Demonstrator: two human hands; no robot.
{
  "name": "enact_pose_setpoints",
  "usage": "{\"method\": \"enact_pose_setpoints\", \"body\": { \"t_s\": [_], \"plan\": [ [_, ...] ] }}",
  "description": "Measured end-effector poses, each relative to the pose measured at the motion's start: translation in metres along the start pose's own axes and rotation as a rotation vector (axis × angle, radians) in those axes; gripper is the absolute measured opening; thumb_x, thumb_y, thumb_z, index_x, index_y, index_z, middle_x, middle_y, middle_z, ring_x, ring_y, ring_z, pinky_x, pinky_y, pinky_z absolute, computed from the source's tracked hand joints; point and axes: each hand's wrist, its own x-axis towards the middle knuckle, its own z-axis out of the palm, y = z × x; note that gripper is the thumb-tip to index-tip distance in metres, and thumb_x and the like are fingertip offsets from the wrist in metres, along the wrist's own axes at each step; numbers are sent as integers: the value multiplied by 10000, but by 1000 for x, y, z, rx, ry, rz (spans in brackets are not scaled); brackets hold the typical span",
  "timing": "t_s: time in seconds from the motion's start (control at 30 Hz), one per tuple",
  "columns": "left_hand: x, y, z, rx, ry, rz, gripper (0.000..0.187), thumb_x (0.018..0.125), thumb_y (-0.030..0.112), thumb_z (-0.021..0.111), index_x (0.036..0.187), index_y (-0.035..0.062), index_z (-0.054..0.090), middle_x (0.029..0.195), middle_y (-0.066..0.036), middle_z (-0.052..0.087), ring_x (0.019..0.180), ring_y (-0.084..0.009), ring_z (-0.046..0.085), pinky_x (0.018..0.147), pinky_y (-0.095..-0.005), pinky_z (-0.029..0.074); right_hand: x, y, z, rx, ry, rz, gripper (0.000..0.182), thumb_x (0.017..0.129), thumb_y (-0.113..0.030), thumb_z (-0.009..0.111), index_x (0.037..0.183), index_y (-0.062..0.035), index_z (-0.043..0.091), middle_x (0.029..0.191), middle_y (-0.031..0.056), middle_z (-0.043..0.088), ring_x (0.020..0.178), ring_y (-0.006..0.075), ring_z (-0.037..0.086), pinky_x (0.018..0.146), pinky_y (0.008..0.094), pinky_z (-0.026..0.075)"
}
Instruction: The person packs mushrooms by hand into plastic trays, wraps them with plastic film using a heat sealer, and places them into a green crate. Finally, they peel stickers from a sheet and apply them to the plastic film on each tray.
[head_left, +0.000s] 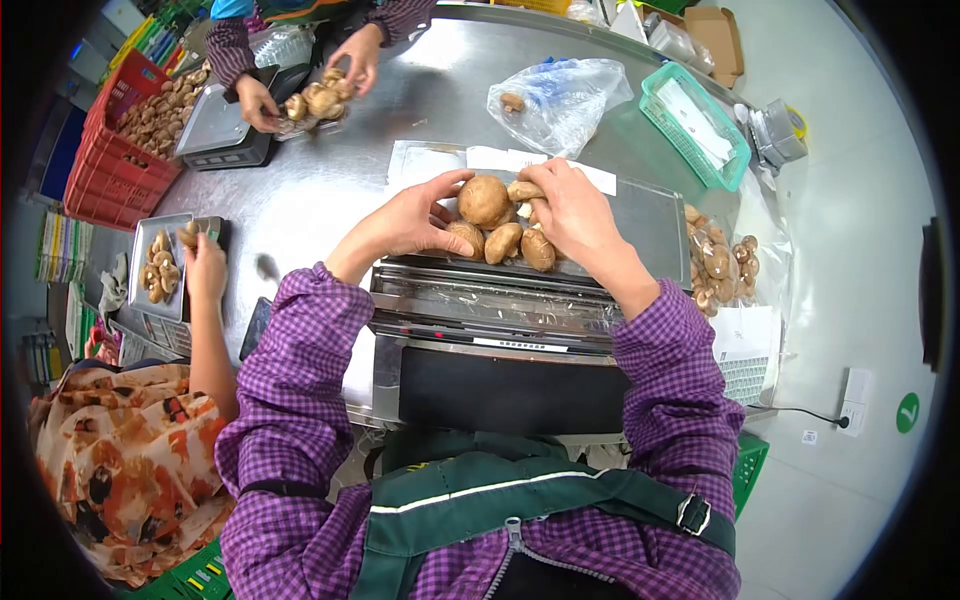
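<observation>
Several brown mushrooms [484,202] lie grouped on the flat top of a wrapping machine [640,215], straight ahead of me. My left hand [412,215] curves round the left side of the group, fingers apart, with its fingertips at the large round mushroom and its thumb by a lower one. On the right side, my right hand [574,208] has its fingers closed on a mushroom [524,190] at the group's upper right. Whatever lies beneath the mushrooms is mostly hidden. Below them, clear film stretches over the machine's roller area [490,295].
A co-worker's hands [358,62] hold mushrooms at the upper left near a scale [222,125] and red crate [105,175]. Another person's hand [207,268] is over a tray [140,265]. Plastic bag [575,95], green basket [735,160] and bagged mushrooms [715,260] stand right.
</observation>
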Motion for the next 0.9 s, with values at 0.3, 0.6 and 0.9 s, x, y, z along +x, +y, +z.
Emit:
{"method": "enact_pose_setpoints", "body": {
  "t_s": [0.3,0.6,0.9],
  "plan": [
    [-1,3,3,53,5,-13,967,583,358,835,1373,99,342,1269,-163,507,928,-248,596,819,-351,515,4,19,1,237,-163,190,313,868,-266,540,1089,-48,583,953,142,609,882,281,589,776,375,458],
    [-11,-6,11,0,121,12,866,661,249,802,1392,150,347,1261,-91,453,879,-144,519,807,-297,517,-36,47,-1,485,143,494,330,886,-267,549,1112,-27,571,1019,134,637,902,219,628,781,311,477],
    [-101,-20,19,332,471,-152,354,762,217,721,1024,19,591,913,-109,649,716,-190,634,638,-304,510,-156,16,-39,-11,175,463,195,790,-206,665,781,-17,615,739,108,622,727,245,582,679,365,443]
  ]
}}
